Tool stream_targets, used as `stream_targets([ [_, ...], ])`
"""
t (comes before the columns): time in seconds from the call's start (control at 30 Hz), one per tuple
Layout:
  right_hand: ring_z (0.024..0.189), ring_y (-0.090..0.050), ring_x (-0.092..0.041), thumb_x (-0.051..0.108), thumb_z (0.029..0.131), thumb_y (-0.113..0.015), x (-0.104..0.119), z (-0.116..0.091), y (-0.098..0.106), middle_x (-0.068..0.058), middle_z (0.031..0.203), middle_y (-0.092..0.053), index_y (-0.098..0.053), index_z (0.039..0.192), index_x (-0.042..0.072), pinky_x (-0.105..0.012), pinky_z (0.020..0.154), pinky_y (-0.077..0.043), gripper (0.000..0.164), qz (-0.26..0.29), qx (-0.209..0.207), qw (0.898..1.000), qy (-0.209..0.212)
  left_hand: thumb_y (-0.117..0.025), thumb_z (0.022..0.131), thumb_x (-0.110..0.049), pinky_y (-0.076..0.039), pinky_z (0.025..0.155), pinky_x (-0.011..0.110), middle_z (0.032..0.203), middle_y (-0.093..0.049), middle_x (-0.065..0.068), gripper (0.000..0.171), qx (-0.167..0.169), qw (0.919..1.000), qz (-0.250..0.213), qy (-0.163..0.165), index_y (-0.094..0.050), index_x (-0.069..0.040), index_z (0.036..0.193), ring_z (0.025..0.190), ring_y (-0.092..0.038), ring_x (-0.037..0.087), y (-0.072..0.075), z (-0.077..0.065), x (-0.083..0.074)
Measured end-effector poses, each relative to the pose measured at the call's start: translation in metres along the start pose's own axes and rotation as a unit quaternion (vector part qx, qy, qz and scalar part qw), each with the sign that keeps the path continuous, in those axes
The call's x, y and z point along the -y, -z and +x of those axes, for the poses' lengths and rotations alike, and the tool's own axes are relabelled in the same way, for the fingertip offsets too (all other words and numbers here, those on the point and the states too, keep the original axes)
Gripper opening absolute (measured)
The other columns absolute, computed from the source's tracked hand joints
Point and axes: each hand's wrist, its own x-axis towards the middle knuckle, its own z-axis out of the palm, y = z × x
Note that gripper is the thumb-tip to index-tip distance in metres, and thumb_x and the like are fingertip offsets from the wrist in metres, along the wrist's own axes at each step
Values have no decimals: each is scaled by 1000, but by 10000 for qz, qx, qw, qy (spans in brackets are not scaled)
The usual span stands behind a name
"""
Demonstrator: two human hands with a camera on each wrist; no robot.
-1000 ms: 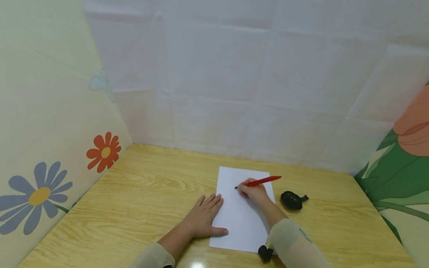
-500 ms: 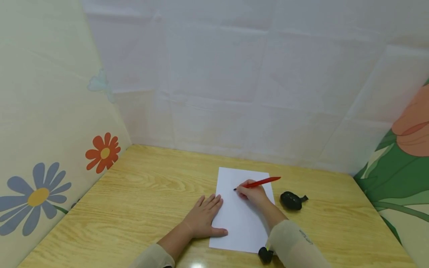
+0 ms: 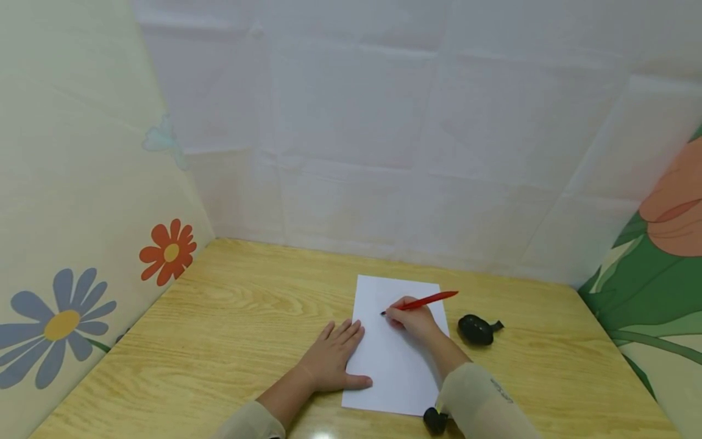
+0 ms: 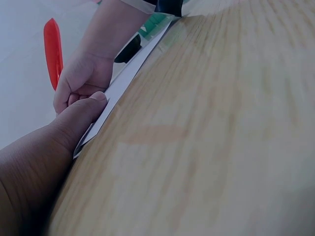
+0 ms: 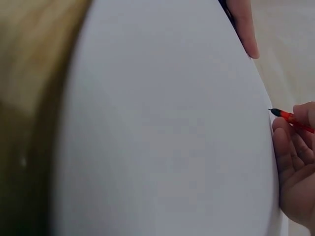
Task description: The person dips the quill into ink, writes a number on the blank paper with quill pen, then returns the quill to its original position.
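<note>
A white sheet of paper [image 3: 389,378] lies upright on the wooden table. My right hand [image 3: 415,322] pinches a slim red pen [image 3: 433,299] with a dark tip over the upper part of the sheet. Seen from the right wrist, the pen's dark tip [image 5: 275,112] points at the paper, but whether it touches is unclear. My left hand [image 3: 331,361] rests on the paper's left edge, fingers straight and spread, its thumb [image 4: 98,97] on the sheet. In the left wrist view the red pen [image 4: 52,49] rises above the right hand [image 4: 88,73].
A black rounded object with a short tab [image 3: 476,330] lies right of the paper. A smaller black piece [image 3: 435,421] sits by the sheet's lower right corner, near the right sleeve [image 3: 482,396]. A white cloth [image 3: 340,122] hangs behind the table [image 3: 219,341]; flower-printed cloths flank it.
My right hand and the pen tip have shifted a little toward me and slightly left on the sheet. The left hand holds its place on the paper.
</note>
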Motion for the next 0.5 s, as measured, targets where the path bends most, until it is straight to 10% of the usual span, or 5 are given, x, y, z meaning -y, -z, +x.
stream_targets([
  [0.5, 60, -59, -9, 15, 84, -74, -1, -5, 1, 3, 64, -65, -70, 85, 4, -21, 59, -50, 11, 151, 110, 9995, 254, -54, 82, -74, -13, 123, 52, 162, -27, 7, 102, -14, 10000, -68, 32, -29, -7, 154, 152, -20, 25, 2, -1, -2],
])
